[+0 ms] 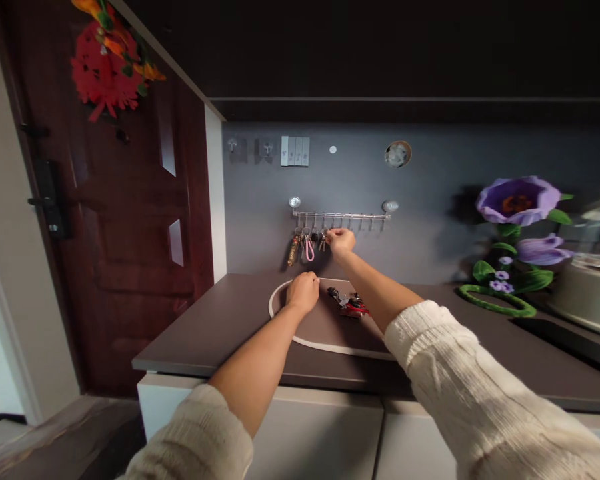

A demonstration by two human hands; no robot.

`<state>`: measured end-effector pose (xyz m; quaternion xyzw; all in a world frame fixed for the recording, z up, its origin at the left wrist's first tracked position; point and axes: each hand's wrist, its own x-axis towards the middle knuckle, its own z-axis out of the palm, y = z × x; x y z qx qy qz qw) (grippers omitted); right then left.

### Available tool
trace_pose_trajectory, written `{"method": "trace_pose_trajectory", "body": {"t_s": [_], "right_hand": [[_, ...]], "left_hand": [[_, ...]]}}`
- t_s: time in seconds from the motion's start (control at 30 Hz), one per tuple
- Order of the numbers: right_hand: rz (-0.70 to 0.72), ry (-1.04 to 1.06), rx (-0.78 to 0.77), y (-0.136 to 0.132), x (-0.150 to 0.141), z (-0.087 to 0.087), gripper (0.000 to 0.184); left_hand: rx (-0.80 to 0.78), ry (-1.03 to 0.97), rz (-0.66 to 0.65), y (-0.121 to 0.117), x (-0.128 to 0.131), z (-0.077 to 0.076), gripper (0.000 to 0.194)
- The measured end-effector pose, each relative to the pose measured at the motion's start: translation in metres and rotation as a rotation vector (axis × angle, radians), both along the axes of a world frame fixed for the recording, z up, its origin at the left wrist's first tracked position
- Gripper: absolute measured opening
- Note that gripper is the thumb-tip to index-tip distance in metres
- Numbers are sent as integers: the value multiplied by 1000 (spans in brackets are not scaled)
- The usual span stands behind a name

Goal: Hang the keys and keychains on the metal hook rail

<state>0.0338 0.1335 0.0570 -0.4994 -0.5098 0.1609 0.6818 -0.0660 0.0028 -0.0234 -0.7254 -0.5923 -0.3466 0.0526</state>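
My right hand (340, 241) reaches up to a metal hook rail (343, 215) on the grey wall, fingers pinched on a key bunch (323, 239) hanging there. Beside it hang other keys, one with a pink strap (309, 250) and one with a brown fob (293, 251). My left hand (303, 292) rests curled, knuckles up, inside a dark oval tray with a white rim (330, 347) on the cabinet top; what its fingers hold is hidden. More keys with red and black fobs (349, 303) lie in the tray to the right of my left hand.
A dark red door (125, 220) with a black handle and red ornament stands at the left. Wall switches (295, 151) sit above the rail. A purple fabric flower (517, 233) stands on the cabinet top at the right, with a metal pot (587, 280) beyond it.
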Motion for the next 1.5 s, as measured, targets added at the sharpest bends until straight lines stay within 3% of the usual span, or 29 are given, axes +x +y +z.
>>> {"method": "trace_pose_trajectory", "body": {"t_s": [0.17,0.4,0.6,0.83,1.03,1.23,1.5], "right_hand": [[81,76,15,-5,1,-1,6],[216,196,-4,-32,12,-2,4],[374,200,-28,-61,33,-7,6],[440,75,-99,-96,59,-26,17],[454,-23,-138,-113,71,-49,9],[343,-309,-138,-113,81,-69,9],[178,-702,-116,-118,82,-67,13]], "left_hand": [[-16,-13,0,0,0,1,27],[-12,-15,-29,-3,1,2,27],[-1,-42,-56,-6,0,4,24],[-101,-67,-63,-4,3,10,18],[-189,-60,-76,-3,16,20,17],[-209,-81,-43,2,28,14,19],[-309,-44,44,6,34,3,29]]}}
